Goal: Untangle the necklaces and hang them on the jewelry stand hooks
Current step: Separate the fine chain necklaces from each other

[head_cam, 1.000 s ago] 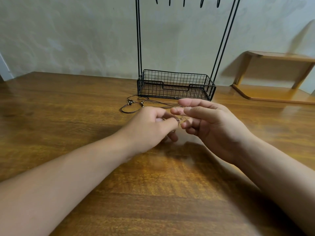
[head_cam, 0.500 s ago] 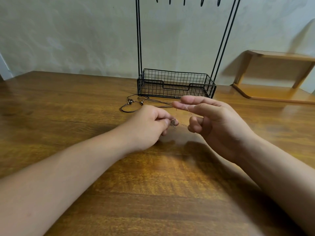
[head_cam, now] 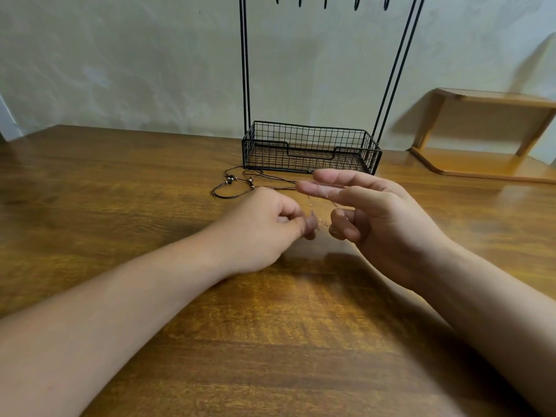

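A thin, pale chain necklace [head_cam: 320, 203] stretches between my two hands above the wooden table [head_cam: 150, 182]. My left hand [head_cam: 267, 227] pinches one part of it between thumb and curled fingers. My right hand [head_cam: 370, 212] has the chain draped over its two outstretched fingers, and the lower fingers curl round another part. A black cord necklace [head_cam: 237, 183] with small beads lies on the table just behind my left hand. The black wire jewelry stand [head_cam: 310, 149] rises at the back, its hooks [head_cam: 326, 1] at the top edge of the view.
A wooden corner shelf [head_cam: 481, 133] stands at the back right against the wall. The stand's base is a wire basket with nothing visible in it.
My hands have drawn apart from touching, and the thin chain now spans the gap. My right hand's top fingers have risen a little.
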